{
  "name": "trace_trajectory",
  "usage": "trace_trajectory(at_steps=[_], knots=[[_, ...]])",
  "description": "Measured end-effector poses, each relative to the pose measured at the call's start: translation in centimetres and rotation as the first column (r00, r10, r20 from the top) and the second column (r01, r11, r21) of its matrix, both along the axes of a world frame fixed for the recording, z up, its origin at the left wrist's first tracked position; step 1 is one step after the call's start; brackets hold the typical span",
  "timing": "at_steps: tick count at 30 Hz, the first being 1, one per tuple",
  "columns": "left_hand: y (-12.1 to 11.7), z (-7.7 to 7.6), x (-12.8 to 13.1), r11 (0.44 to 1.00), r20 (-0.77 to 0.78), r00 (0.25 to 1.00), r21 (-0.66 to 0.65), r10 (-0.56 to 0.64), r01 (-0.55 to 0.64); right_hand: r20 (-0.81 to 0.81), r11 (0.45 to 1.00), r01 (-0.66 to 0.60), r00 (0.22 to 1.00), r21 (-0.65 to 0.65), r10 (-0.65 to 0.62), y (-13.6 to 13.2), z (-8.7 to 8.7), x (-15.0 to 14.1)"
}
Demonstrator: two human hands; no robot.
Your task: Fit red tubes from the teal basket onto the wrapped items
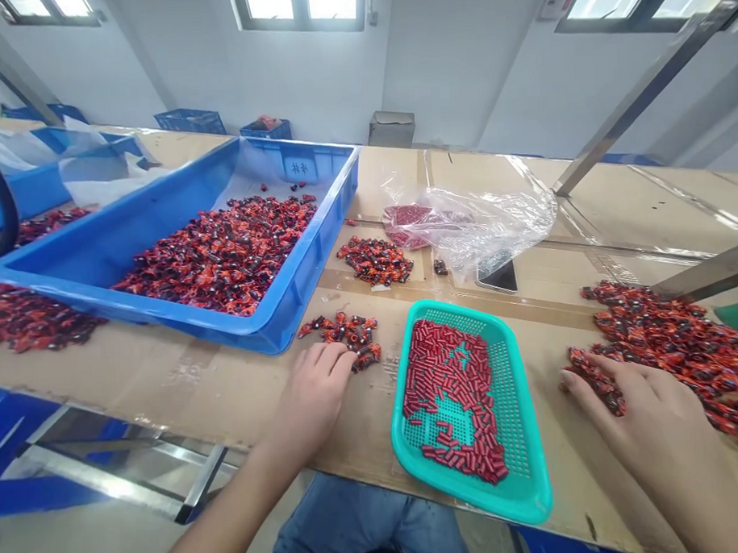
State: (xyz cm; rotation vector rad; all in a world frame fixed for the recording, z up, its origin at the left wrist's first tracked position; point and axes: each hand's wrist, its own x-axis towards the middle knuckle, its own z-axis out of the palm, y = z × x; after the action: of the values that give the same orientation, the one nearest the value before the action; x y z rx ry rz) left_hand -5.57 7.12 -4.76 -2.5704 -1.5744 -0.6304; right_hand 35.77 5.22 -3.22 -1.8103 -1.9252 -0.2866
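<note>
My left hand (320,389) rests at the near edge of a small scatter of orange-red and black parts (345,329). Its fingers are curled down and held together, and whatever lies under the fingertips is hidden. On the right, my right hand (649,412) reaches over the near left edge of a larger heap of the same parts (679,338). Its thumb and fingers are apart, with some parts beneath them. Between the hands stands a green plastic basket (522,420) holding many short dark-red tubes (448,362).
A large blue tray (274,332) of the parts stands at left. Behind the basket are another small pile (377,260), a clear plastic bag (488,220) with red pieces and a phone (497,275). A metal post (641,89) rises at right.
</note>
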Motion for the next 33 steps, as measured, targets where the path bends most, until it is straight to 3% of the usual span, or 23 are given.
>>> trace_trajectory(at_steps=[2,3,5,7,9,11,17,26,33], knots=[[0.1,0.0,0.3,1.000,-0.022,1.000,0.006,-0.009,0.009,0.014,0.985,-0.151,0.989,0.088,0.151,-0.9,1.1,-3.1],[0.2,0.0,0.4,1.000,-0.023,1.000,0.010,-0.015,0.015,-0.021,0.965,-0.257,0.966,0.053,0.259,-1.3,1.7,-4.9],[0.3,-0.2,0.4,0.999,-0.011,1.000,0.019,-0.026,0.026,-0.138,0.872,-0.481,0.873,-0.092,0.467,-1.9,2.6,-8.3],[0.4,-0.6,0.3,0.999,0.016,0.999,0.029,-0.036,0.036,-0.177,0.758,-0.584,0.811,-0.291,0.558,-1.9,3.0,-11.0],[0.2,-0.8,0.2,0.999,0.052,0.998,0.036,-0.042,0.041,-0.139,0.680,-0.578,0.798,-0.451,0.586,-1.7,2.8,-12.7],[-0.3,-0.9,0.2,0.999,0.096,0.994,0.033,-0.045,0.042,-0.094,0.650,-0.543,0.801,-0.532,0.591,-1.4,2.4,-13.5],[-1.8,-0.3,0.6,0.997,0.304,0.951,-0.044,-0.049,0.065,-0.086,0.622,-0.515,0.806,-0.589,0.586,-1.3,1.2,-13.9],[-2.9,1.2,1.2,0.983,0.623,0.780,-0.108,-0.049,0.148,-0.118,0.568,-0.468,0.831,-0.677,0.544,-0.9,2.2,-14.0],[-5.1,2.5,2.1,0.976,0.721,0.693,-0.129,-0.028,0.174,-0.196,0.568,-0.488,0.845,-0.662,0.498,-0.7,2.7,-13.9]])
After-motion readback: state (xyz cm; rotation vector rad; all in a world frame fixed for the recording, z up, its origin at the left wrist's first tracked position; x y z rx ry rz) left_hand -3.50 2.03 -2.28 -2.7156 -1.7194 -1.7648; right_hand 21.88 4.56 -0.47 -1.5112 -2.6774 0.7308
